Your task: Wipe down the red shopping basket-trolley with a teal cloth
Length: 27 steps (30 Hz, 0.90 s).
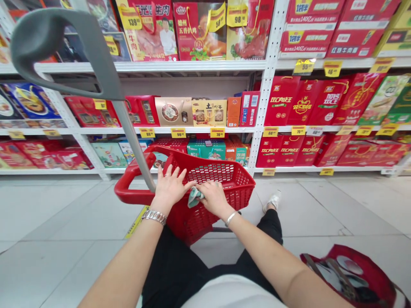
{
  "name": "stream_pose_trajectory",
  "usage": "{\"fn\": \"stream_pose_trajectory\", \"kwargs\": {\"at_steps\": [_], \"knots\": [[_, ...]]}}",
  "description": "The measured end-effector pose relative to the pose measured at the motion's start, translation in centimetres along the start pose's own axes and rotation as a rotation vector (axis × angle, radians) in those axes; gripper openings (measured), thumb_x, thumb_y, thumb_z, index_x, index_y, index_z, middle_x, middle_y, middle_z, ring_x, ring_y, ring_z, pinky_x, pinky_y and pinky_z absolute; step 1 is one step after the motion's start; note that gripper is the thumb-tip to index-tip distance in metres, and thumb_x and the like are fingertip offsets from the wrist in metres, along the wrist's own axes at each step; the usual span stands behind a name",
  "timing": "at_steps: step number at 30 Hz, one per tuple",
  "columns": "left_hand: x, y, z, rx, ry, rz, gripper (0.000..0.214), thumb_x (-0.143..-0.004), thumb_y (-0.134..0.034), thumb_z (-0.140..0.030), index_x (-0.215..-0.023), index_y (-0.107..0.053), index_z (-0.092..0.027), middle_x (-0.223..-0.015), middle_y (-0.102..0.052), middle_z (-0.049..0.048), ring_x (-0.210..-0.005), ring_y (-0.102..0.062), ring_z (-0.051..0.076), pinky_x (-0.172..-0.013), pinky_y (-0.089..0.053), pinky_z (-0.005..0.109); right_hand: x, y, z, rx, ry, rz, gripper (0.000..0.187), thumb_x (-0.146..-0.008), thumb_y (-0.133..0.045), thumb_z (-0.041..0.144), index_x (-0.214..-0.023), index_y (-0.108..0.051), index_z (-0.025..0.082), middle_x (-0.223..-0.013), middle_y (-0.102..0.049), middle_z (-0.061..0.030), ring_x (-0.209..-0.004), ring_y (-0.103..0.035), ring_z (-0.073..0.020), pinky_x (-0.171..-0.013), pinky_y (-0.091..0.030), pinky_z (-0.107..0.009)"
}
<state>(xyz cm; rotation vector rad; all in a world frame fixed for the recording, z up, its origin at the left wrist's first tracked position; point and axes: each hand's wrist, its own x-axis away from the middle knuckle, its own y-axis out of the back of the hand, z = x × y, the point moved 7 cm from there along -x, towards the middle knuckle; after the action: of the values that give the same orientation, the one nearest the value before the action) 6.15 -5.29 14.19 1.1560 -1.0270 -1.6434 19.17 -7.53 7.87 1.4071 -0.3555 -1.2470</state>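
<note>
Basket point(221, 179): red mesh, in front of black trousers point(173, 265).
Left hand point(170, 188): open, fingers spread on basket rim.
Right hand point(214, 197): curled, gripping green cloth point(195, 197) at basket rim.
Shelving point(266, 85): beyond basket, holding red gift boxes point(279, 149).
Grey handle point(64, 51): left of basket.

Left hand point(171, 189) and right hand point(214, 199) rest palm-down.

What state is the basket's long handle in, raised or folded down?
Raised: the grey handle stands up from the red basket, with its grip high at the upper left.
</note>
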Motion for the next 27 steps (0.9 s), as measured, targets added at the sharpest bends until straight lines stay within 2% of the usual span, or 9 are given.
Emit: {"fn": "stream_pose_trajectory", "kwargs": {"at_steps": [4, 9, 13, 16, 18, 20, 23, 27], "knots": [[0.0, 0.1, -0.2, 0.003, -0.005, 0.0, 0.074, -0.096, -0.03, -0.067, -0.149, -0.049, -0.019, -0.155, -0.049, 0.0146, -0.15, -0.031, 0.037, -0.123, -0.008, 0.063, 1.3, 0.5, -3.8, 0.004, -0.056, -0.027, 0.029, -0.091, -0.062, 0.021, -0.117, -0.069, 0.03, -0.113, -0.073, -0.0049, -0.112, -0.057, -0.0236, -0.094, -0.038, -0.041], [-0.3, -0.3, -0.1, 0.005, 0.007, 0.016, 0.074, -0.095, -0.029, -0.069, -0.15, -0.048, -0.022, -0.156, -0.047, 0.0126, -0.15, -0.031, 0.036, -0.123, -0.009, 0.061, 4.7, 1.9, -12.1, 0.025, -0.197, -0.092, 0.034, -0.087, -0.059, 0.016, -0.114, -0.073, 0.031, -0.119, -0.073, -0.006, -0.123, -0.054, -0.0283, -0.105, -0.031, -0.053], [-0.4, -0.4, -0.2, 0.002, 0.005, 0.028, 0.075, -0.096, -0.029, -0.068, -0.15, -0.047, -0.019, -0.157, -0.046, 0.0129, -0.151, -0.029, 0.036, -0.123, -0.008, 0.062, 7.0, 3.4, -18.0, 0.037, -0.284, -0.129, 0.038, -0.085, -0.056, 0.014, -0.115, -0.075, 0.028, -0.122, -0.073, -0.0085, -0.123, -0.054, -0.0303, -0.1, -0.038, -0.052], [-0.4, -0.2, -0.2, 0.0, 0.007, 0.007, 0.075, -0.096, -0.029, -0.069, -0.15, -0.048, -0.019, -0.156, -0.047, 0.0125, -0.151, -0.029, 0.036, -0.123, -0.009, 0.061, 7.6, 4.3, -19.6, 0.031, -0.303, -0.147, 0.039, -0.082, -0.055, 0.012, -0.11, -0.077, 0.026, -0.117, -0.074, -0.0087, -0.118, -0.056, -0.0297, -0.094, -0.043, -0.047], [-0.4, -0.1, -0.2, 0.009, 0.01, -0.002, 0.075, -0.096, -0.03, -0.069, -0.149, -0.049, -0.019, -0.155, -0.049, 0.0126, -0.15, -0.031, 0.036, -0.123, -0.01, 0.06, 7.4, 4.7, -19.1, 0.02, -0.297, -0.162, 0.043, -0.079, -0.052, 0.007, -0.108, -0.078, 0.026, -0.113, -0.075, -0.0081, -0.113, -0.058, -0.0287, -0.092, -0.044, -0.045], [-0.4, -0.1, -0.2, 0.021, 0.01, 0.003, 0.074, -0.095, -0.032, -0.068, -0.149, -0.05, -0.019, -0.154, -0.05, 0.0131, -0.15, -0.031, 0.036, -0.123, -0.011, 0.059, 6.6, 4.9, -17.2, -0.004, -0.27, -0.176, 0.048, -0.078, -0.049, 0.003, -0.108, -0.078, 0.026, -0.11, -0.076, -0.0073, -0.11, -0.058, -0.0275, -0.092, -0.043, -0.045], [-0.5, -0.2, -0.2, 0.03, 0.003, 0.022, 0.074, -0.095, -0.034, -0.067, -0.149, -0.048, -0.018, -0.155, -0.049, 0.014, -0.15, -0.03, 0.037, -0.123, -0.012, 0.06, 4.4, 4.5, -12.1, -0.063, -0.181, -0.174, 0.046, -0.084, -0.049, 0.005, -0.114, -0.076, 0.027, -0.115, -0.074, -0.0057, -0.112, -0.058, -0.0248, -0.095, -0.042, -0.041], [-0.5, -0.2, -0.1, 0.011, 0.0, 0.011, 0.072, -0.097, -0.032, -0.065, -0.149, -0.049, -0.019, -0.154, -0.05, 0.0148, -0.15, -0.032, 0.037, -0.123, -0.011, 0.06, 1.2, 2.5, -4.3, -0.126, -0.015, -0.137, 0.045, -0.09, -0.054, 0.014, -0.129, -0.067, 0.034, -0.13, -0.069, -0.0011, -0.124, -0.054, -0.0221, -0.101, -0.039, -0.039]]}}
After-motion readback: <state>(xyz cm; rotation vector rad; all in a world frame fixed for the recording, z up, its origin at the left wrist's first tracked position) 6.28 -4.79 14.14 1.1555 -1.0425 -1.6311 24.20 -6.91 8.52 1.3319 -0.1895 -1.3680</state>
